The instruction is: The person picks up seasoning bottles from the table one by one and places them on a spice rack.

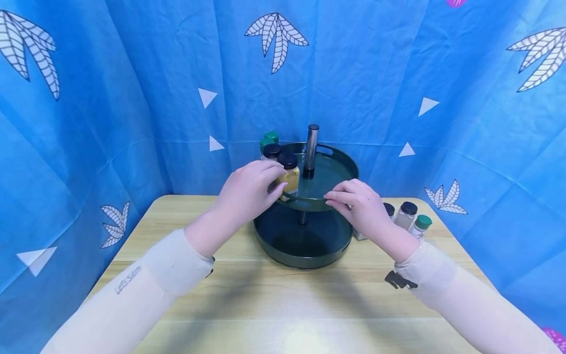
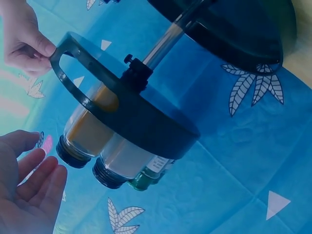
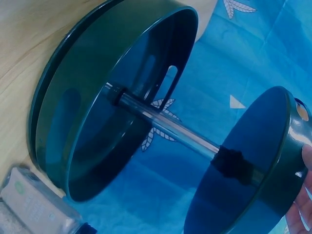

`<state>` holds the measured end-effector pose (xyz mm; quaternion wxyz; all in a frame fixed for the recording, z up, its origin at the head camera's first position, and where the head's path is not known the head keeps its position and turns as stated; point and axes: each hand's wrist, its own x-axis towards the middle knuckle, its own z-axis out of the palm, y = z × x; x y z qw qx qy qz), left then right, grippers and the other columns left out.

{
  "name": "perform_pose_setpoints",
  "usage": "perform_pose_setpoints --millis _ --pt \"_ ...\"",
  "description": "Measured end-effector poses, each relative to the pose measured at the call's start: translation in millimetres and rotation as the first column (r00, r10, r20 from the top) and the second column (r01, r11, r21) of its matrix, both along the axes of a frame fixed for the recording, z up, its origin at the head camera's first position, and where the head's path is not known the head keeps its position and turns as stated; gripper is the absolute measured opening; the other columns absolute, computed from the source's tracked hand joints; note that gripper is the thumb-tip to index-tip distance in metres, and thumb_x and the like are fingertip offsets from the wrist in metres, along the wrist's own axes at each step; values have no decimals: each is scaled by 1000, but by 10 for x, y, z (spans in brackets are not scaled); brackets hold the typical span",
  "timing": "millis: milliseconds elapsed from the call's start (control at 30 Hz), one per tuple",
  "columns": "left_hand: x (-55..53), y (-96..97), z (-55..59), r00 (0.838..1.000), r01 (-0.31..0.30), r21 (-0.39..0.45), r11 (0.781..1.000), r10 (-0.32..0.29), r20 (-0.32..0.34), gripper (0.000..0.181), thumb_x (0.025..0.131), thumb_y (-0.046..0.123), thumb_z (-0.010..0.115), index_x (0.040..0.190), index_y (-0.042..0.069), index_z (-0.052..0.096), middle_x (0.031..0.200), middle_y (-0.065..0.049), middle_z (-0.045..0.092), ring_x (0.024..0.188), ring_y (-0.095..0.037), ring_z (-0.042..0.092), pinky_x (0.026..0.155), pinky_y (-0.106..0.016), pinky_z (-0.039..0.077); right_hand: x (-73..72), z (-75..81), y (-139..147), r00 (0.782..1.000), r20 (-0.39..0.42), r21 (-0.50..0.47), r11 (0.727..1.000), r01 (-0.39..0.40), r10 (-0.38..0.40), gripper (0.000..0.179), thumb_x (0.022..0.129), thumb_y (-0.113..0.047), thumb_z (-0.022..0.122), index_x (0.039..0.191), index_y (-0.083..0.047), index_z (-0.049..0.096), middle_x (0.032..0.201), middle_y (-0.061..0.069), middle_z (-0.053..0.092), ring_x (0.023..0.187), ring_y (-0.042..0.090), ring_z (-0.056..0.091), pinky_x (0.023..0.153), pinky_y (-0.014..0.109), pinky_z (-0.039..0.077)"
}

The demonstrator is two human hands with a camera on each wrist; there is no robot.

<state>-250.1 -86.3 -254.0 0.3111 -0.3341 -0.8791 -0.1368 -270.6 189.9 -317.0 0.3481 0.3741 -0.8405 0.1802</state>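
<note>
A dark green two-tier turntable rack (image 1: 305,260) stands on the table, with a metal post (image 1: 312,145) rising through its middle. Its upper tray (image 1: 340,167) carries a black-capped jar of yellow spice (image 1: 291,179) at the left side. Beside that jar are another black-capped jar (image 2: 129,158) and green-capped bottles (image 1: 271,136). My left hand (image 1: 252,189) is next to the yellow jar; in the left wrist view its loosely bent fingers stand apart from the jar's lid. Pinched between my right hand's (image 1: 364,204) thumb and fingers is the upper tray's front rim.
On the table (image 1: 292,309) at right, partly behind my right hand, are a clear jar with a black lid (image 1: 406,216), a green-capped bottle (image 1: 422,225) and another black-capped jar (image 1: 389,210). A blue patterned curtain (image 1: 371,88) surrounds the table's back and sides.
</note>
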Motion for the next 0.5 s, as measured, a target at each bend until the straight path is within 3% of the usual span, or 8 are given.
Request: perform_pose_setpoints --millis 300,500 --pt "134 -58 -119 999 28 19 999 -28 -25 24 88 18 78 111 9 75 110 -5 73 104 -21 68 88 -36 58 20 2 -4 1000 -5 3 1000 5 -5 25 77 -6 86 100 -10 80 91 3 70 85 22 61 70 34 54" --pt "200 -104 -268 999 38 15 999 -37 -18 27 88 20 78 113 9 75 110 -5 74 104 -21 68 89 -36 57 36 9 -16 1000 -15 -3 1000 -6 6 24 76 -6 86 100 -10 80 91 3 71 85 22 61 70 34 54"
